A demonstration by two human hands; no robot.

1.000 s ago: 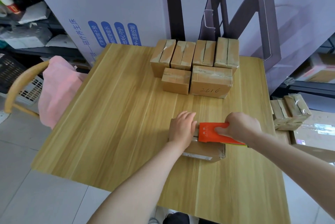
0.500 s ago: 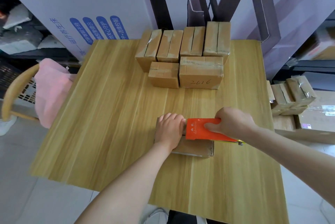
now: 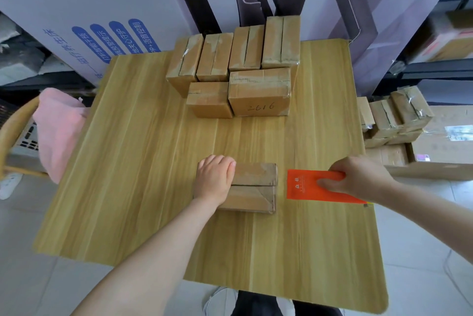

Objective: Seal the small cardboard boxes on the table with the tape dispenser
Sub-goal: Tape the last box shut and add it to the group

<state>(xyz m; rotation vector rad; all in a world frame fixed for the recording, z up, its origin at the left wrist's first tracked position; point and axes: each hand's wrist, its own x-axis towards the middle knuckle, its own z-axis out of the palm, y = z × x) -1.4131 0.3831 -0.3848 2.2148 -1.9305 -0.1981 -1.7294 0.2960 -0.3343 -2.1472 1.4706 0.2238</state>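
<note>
Just under the left fingers (image 3: 220,160), on the wooden table (image 3: 143,174), lies the small box (image 3: 253,189). The left hand (image 3: 213,180) sits on the box's left end. Its fingers bend down over the far edge to hold the box, and the thumb is hidden. Half a second ago the orange tape dispenser (image 3: 307,186) lay on top of this box, right up against those fingers. Now it is off the box. It is out past the box's right end, with a strip of bare table between the two, and well apart from the left fingers. The right hand (image 3: 358,178) grips the tape dispenser at its right end, with the thumb on the flat orange face and the other fingers curled over the far edge. Most of the top of the small box shows now, and a dark line runs along its middle from the left fingers to the right end. I cannot tell if tape covers that line. The left hand is in the same place on the box as before. Far beyond both sets of fingers, at the back of the table, six sealed boxes (image 3: 243,64) stand close together, and they have not moved. Off to the left of the left fingers, a pink cloth (image 3: 58,131) hangs over a chair (image 3: 15,123).
</note>
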